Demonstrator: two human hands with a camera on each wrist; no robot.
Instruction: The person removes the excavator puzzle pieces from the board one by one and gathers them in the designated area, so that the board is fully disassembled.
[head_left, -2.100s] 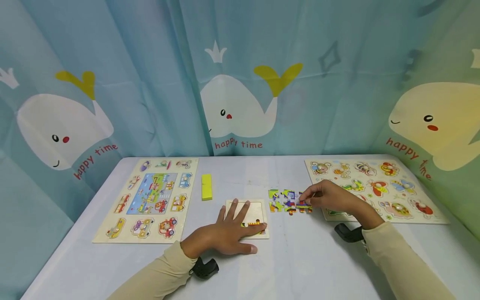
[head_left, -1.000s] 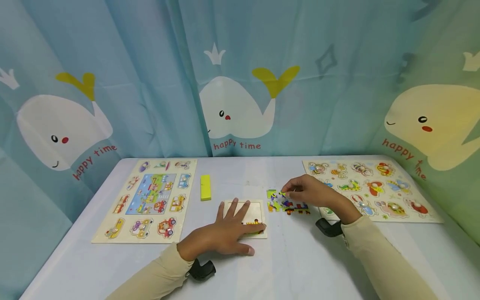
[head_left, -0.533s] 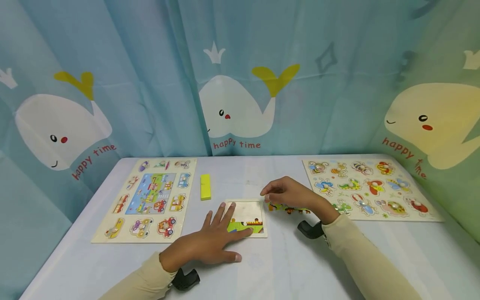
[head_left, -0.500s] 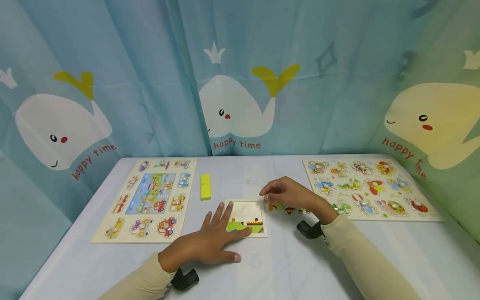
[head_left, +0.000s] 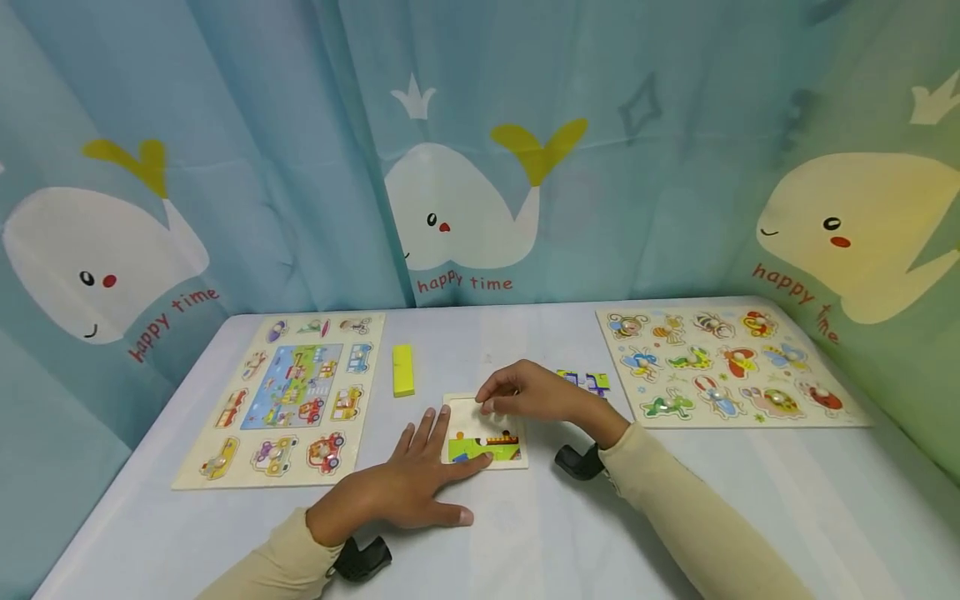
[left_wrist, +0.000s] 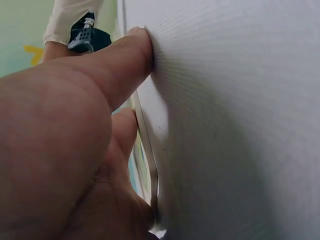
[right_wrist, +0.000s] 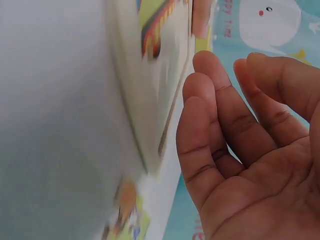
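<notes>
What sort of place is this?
Probably a children's play area, going by the whale-print curtain, the insect puzzle board and small puzzle tray on the white table.

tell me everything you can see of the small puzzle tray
The small puzzle tray looks wooden, pale, roughly square, rimmed, lying flat on the white table. Mostly green pieces fill its lower part; the visible upper part is bare. The left grip lays a finger on those pieces; the right grip is over its upper right, contact unclear.
</notes>
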